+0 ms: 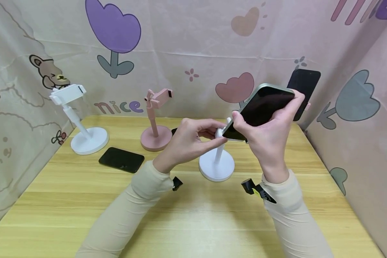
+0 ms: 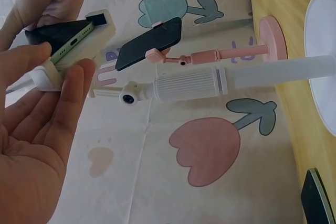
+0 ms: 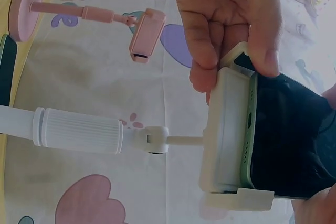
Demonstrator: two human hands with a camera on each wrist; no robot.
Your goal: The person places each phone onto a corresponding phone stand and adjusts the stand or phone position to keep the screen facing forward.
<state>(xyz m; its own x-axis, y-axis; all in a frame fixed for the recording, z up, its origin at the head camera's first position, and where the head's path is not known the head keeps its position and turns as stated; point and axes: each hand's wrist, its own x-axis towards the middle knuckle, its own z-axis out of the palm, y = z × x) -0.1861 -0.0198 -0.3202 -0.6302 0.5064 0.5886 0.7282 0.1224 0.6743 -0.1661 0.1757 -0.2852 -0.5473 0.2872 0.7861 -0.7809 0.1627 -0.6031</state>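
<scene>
My right hand (image 1: 274,134) grips a black-screened phone (image 1: 266,105) with a pale green edge, thumb on one side and fingers on the other. The phone is tilted above a white phone stand (image 1: 216,167) in the middle of the table. In the right wrist view, the phone's port end lies in the stand's white clamp (image 3: 228,124), between its two end grips. My left hand (image 1: 190,141) pinches one end of that clamp between thumb and fingers. The left wrist view shows this thumb and these fingers around the clamp's end grip (image 2: 47,75).
Another white stand (image 1: 89,141) and a pink stand (image 1: 156,138) stand at the back left, with a phone (image 1: 121,159) lying before them. At the back right, a phone (image 1: 304,84) sits in a pink stand. A patterned cloth (image 1: 187,36) hangs behind.
</scene>
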